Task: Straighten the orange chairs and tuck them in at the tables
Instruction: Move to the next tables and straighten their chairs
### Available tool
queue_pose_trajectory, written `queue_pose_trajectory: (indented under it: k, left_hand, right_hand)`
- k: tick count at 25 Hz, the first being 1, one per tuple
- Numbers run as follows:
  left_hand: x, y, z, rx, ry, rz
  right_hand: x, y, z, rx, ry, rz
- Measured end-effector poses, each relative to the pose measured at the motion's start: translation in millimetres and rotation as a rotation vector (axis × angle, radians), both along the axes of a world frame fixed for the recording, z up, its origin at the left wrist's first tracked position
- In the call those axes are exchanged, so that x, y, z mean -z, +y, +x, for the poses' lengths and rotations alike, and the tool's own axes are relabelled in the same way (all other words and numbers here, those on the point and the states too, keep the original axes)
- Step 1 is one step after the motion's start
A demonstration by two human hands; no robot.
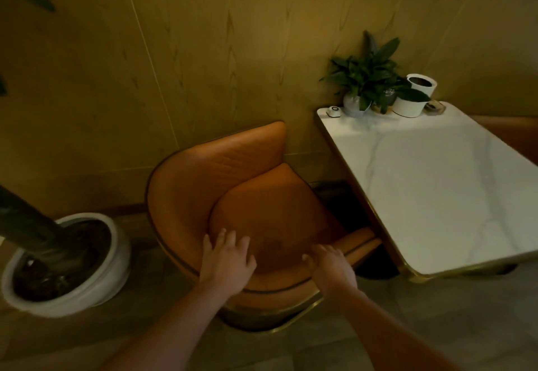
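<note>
I'm looking down on the orange chair [262, 204], which stands on the floor [436, 327] just beside the left long edge of the white marble worktop [436, 196]. It sits at an angle to that edge. Its curved back wraps round the left and near sides, and the seat opens toward the wood-panelled wall [203, 50] and the worktop. The end of one padded arm reaches the worktop's gold trim, and I cannot tell whether it touches or slips under. A gold band runs round the chair's base.

The left hand [225, 260] lies flat on the near rim of the chair back, fingers straight and spread, tips toward the seat cushion. The right hand [332, 268] rests on the same rim further right, near that arm. Its fingers point forward over the edge, and I cannot tell whether they curl round it.

At the worktop's far end, against the wall, stand a leafy plant [364, 79] in a glass vase, a low white pot [407, 107], a taller white pot [423, 84], a small white device [334, 111] and a glass dish [435, 107]. On the floor to the left is a large white planter [110, 268] holding a thick dark trunk. A second orange seat [512, 134] shows beyond the worktop's right side.
</note>
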State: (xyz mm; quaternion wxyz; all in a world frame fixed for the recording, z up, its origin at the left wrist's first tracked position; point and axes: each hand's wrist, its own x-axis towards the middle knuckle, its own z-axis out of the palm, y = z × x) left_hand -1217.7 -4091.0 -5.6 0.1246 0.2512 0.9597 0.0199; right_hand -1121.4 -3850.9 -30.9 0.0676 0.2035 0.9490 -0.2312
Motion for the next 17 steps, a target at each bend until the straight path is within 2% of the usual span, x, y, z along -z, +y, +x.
queue_pose_trajectory:
  k: [5,12,17]
  left_hand:
    - [-28.3,-26.6,-30.3,0.004,0.031,-0.054]
    - [-17.8,-61.2,-89.1,-0.007,0.006,-0.161]
    - [-10.4,-71.9,-155.1,0.014,-0.049,-0.191]
  right_hand:
    - [-24.7,-19.7,-27.0,0.064,0.078,0.028]
    - [1.7,-53.3,-63.6,0.088,0.060,-0.088]
    - [12.7,-70.7,-94.7,0.134,0.009,-0.097]
